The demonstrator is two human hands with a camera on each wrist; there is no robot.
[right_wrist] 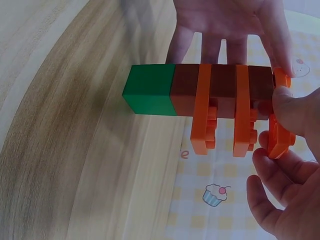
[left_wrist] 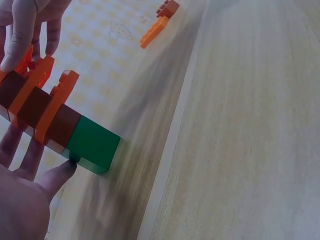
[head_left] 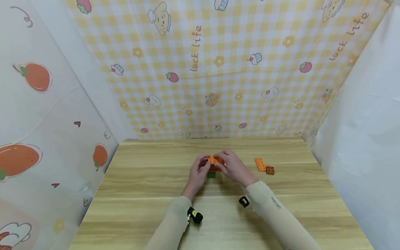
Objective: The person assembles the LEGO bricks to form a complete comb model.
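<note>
A tower with a green block [left_wrist: 95,145] at its foot stands on the table, brown blocks [right_wrist: 223,90] alternating with orange plates [right_wrist: 200,135] that jut out to one side. The left hand [head_left: 198,175] grips the tower from the left, its thumb near the green block in the left wrist view. At the top, the right hand [head_left: 235,169] pinches the uppermost orange plate [right_wrist: 279,139] between thumb and fingers. That plate is partly hidden by the right thumb; whether it is fully seated on the brown block below, I cannot tell.
On the table [head_left: 140,180], to the right of the hands, lie a loose orange plate [head_left: 260,164] and a small brown block [head_left: 270,170], close together. A yellow checked cloth [head_left: 218,83] hangs behind the table, with white cloths at both sides.
</note>
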